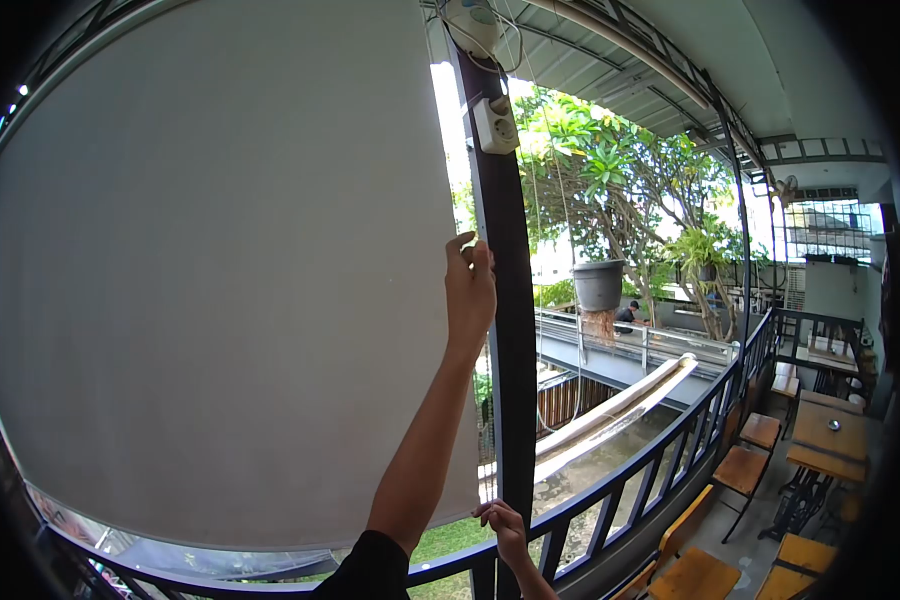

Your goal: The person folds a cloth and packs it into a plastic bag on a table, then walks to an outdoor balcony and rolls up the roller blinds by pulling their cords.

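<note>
A large grey roller blind (230, 280) hangs down and fills the left half of the view. My left hand (470, 285) is raised at the blind's right edge, beside a dark post (513, 350). Its fingers are curled closed around a thin pull cord, which shows only faintly against the bright background. Lower down, near the blind's bottom right corner, my right hand (503, 525) has its fingers bent together at the line of the same cord. The grip itself is small and partly hidden there.
A white power socket (496, 126) and a white device with looped cable (473, 25) sit on the post. A dark railing (620, 515) curves along below. Wooden tables (828, 430) and chairs (742, 468) stand at right. Beyond hangs a grey planter (598, 287); a person (626, 314) is farther off.
</note>
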The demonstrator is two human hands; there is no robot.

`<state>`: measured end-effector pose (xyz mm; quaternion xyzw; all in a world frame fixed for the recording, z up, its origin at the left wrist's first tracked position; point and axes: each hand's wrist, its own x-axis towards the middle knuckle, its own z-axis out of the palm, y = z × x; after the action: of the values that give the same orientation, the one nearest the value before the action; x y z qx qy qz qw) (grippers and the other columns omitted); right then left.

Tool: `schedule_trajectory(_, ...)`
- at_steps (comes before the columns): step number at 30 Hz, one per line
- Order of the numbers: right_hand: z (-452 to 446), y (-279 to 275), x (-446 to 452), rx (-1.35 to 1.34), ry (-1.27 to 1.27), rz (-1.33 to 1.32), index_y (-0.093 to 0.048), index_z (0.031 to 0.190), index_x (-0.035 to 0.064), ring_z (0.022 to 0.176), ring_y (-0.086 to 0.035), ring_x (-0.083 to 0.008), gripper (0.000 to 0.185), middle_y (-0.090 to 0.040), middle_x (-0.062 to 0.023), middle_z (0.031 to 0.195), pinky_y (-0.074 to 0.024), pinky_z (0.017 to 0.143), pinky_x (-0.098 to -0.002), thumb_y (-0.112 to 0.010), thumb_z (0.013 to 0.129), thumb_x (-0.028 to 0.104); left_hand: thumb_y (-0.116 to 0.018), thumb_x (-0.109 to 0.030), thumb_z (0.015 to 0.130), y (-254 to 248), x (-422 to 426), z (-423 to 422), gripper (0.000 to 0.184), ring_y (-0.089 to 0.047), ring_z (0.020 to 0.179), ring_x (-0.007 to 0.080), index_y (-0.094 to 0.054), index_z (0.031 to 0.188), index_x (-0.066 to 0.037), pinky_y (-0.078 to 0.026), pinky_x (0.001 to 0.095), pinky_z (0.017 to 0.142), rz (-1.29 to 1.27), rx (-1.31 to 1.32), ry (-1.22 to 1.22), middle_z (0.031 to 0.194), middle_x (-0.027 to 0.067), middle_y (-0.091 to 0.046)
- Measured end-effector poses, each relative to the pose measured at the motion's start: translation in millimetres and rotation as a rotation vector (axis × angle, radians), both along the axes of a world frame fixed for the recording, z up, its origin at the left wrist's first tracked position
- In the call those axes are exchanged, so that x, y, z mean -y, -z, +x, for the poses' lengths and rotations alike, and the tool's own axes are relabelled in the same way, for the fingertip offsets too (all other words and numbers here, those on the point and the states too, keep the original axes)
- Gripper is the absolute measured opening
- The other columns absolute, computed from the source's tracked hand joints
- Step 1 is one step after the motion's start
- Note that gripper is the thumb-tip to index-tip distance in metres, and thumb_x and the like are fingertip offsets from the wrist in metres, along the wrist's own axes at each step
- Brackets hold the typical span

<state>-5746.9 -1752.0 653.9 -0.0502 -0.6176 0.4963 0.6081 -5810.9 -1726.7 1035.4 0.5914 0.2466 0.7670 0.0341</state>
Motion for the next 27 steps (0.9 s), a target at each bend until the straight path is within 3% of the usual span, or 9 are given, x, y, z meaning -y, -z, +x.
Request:
schedule_trajectory(4, 9.2, -4.6, -10.5, -0.071, -0.013, -0.003, -0.062, 0.087, -0.0081, 0.099, -0.061, -0.021, 0.013, -0.058, -0.0143, 0.105, -0.0485, 0.085, -0.0308, -0.05, 0.086, -0.006, -0.032, -0.016, 0.103, 1.1, -11.1, -18.4, 0.03, -0.044, 0.061, 0.0103, -0.054, 0.092, 0.001, -0.038, 0.0294, 0.059, -0.052, -0.1, -0.077, 0.066, 0.0037, -0.046)
schedule_trajectory(5, 18.9, -29.1, -3.0, -0.052, 0.063, -0.1, -0.067, 0.096, -0.0048, 0.111, -0.056, -0.0237, 0.023, -0.055, -0.0143, 0.119, -0.0447, 0.095, -0.0366, -0.051, 0.08, -0.006, -0.032, -0.016, 0.104, 2.4, -9.0, -16.3, 0.029, -0.045, 0.061, 0.0111, -0.053, 0.092, 0.001, -0.039, 0.0301, 0.06, -0.039, -0.1, -0.098, 0.066, 0.004, -0.046)
schedule_trajectory(7, 34.3, -63.6, -13.4, -0.015, 0.305, -0.006, -0.063, 0.117, 0.0032, 0.13, -0.041, -0.0259, 0.049, -0.051, -0.011, 0.133, -0.0263, 0.108, -0.0411, -0.054, 0.071, 0.015, -0.033, -0.016, 0.103, 10.3, -7.2, -12.3, 0.028, -0.046, 0.06, 0.0136, -0.052, 0.091, 0.0, -0.041, 0.0311, 0.061, -0.002, -0.104, -0.123, 0.067, 0.0056, -0.047)
schedule_trajectory(8, 38.5, -80.7, -25.0, -0.056, 0.33, 0.0, -0.058, 0.125, 0.0057, 0.13, -0.042, -0.0254, 0.054, -0.052, -0.0105, 0.134, -0.0281, 0.106, -0.0399, -0.053, 0.073, 0.02, -0.033, -0.016, 0.103, 14.1, -7.2, -11.2, 0.028, -0.046, 0.06, 0.0136, -0.052, 0.091, 0.0, -0.041, 0.0311, 0.061, -0.008, -0.098, -0.127, 0.067, 0.0056, -0.047)
schedule_trajectory(12, 58.9, -190.9, -26.2, -0.052, 0.412, 0.194, -0.053, 0.13, 0.0039, 0.123, -0.047, -0.0222, 0.056, -0.054, -0.0116, 0.131, -0.0343, 0.1, -0.0344, -0.049, 0.087, 0.039, -0.033, -0.015, 0.104, 31.8, 2.1, -1.6, 0.026, -0.036, 0.06, 0.0044, -0.051, 0.094, 0.0, -0.034, 0.022, 0.054, 0.036, -0.108, -0.104, 0.071, -0.0007, -0.042)
schedule_trajectory(15, 62.2, -274.0, -26.5, 0.014, 0.42, 0.41, -0.053, 0.127, -0.0011, 0.116, -0.055, -0.0233, 0.05, -0.059, -0.0138, 0.124, -0.0371, 0.101, -0.0332, -0.043, 0.095, 0.035, -0.036, -0.016, 0.102, 44.5, 9.6, 8.0, 0.024, -0.05, 0.056, 0.023, -0.051, 0.094, 0.0, -0.042, 0.0352, 0.058, 0.05, -0.118, -0.169, 0.066, 0.0117, -0.051)
schedule_trajectory(22, 40.4, -395.8, -28.8, 0.305, 0.531, 0.323, -0.043, 0.134, -0.0049, 0.093, -0.065, -0.0177, 0.059, -0.063, -0.0151, 0.114, -0.0515, 0.074, -0.0304, -0.044, 0.099, 0.042, -0.036, -0.013, 0.102, 80.6, 20.1, 31.3, 0.019, -0.054, 0.058, 0.0246, -0.049, 0.096, 0.0, -0.043, 0.0369, 0.058, 0.035, -0.097, -0.163, 0.069, 0.0133, -0.053)
schedule_trajectory(23, 40.9, -401.9, -29.5, 0.303, 0.531, 0.325, -0.043, 0.134, -0.0049, 0.093, -0.065, -0.0177, 0.059, -0.063, -0.0151, 0.114, -0.0515, 0.074, -0.0304, -0.044, 0.099, 0.042, -0.033, -0.014, 0.105, 87.3, 17.7, 32.8, 0.023, -0.04, 0.06, 0.004, -0.049, 0.096, 0.0, -0.036, 0.0209, 0.053, 0.014, -0.099, -0.091, 0.072, 0.0013, -0.046)
schedule_trajectory(27, 38.1, -410.0, -24.4, 0.247, 0.307, 0.284, -0.052, 0.122, -0.0027, 0.055, -0.055, -0.0101, 0.038, -0.057, -0.0043, 0.077, -0.0461, 0.049, -0.0247, -0.04, 0.102, 0.028, -0.033, -0.013, 0.104, 108.0, 23.5, 43.3, 0.021, -0.038, 0.056, 0.0035, -0.048, 0.098, -0.001, -0.035, 0.0213, 0.049, -0.04, -0.092, -0.105, 0.071, 0.0012, -0.046)
